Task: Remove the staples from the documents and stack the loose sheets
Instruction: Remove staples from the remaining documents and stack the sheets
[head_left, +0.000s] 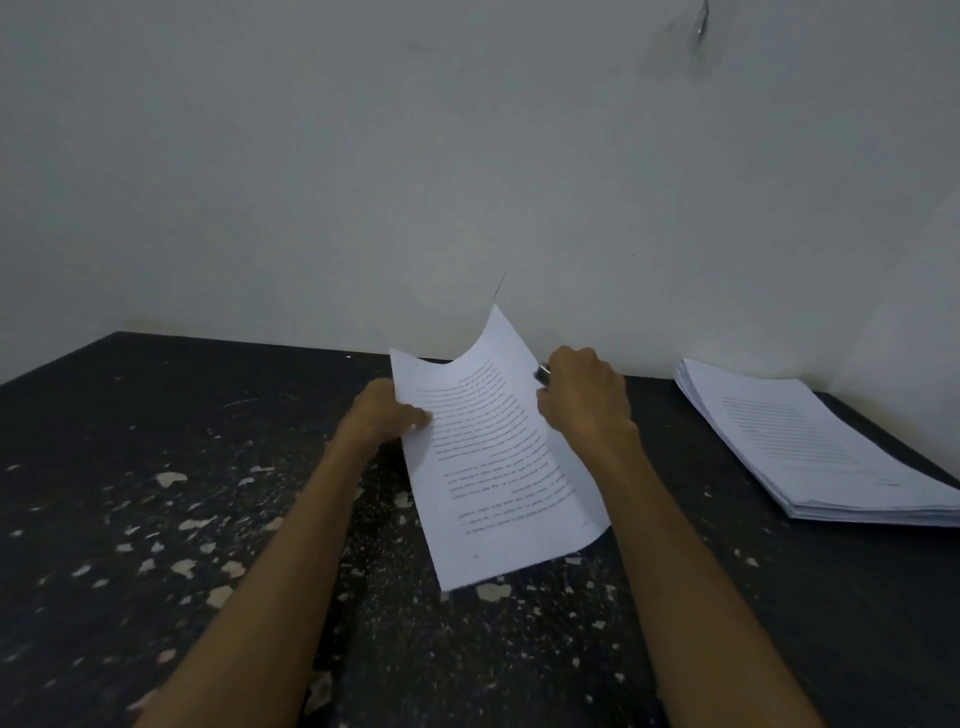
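A printed white document (498, 457) is held above the middle of the dark table, its text upside down to me and its far edge curled upward. My left hand (387, 415) pinches its left edge near the top. My right hand (584, 395) is closed at the document's upper right edge around a small shiny metal tool (542, 373), only the tip of which shows. No staple can be made out. A thick stack of white sheets (810, 452) lies on the table at the right.
The black table (156, 441) is worn, with many pale chipped spots. A white wall (467, 182) rises directly behind it, and the stack's far end sits close to that wall.
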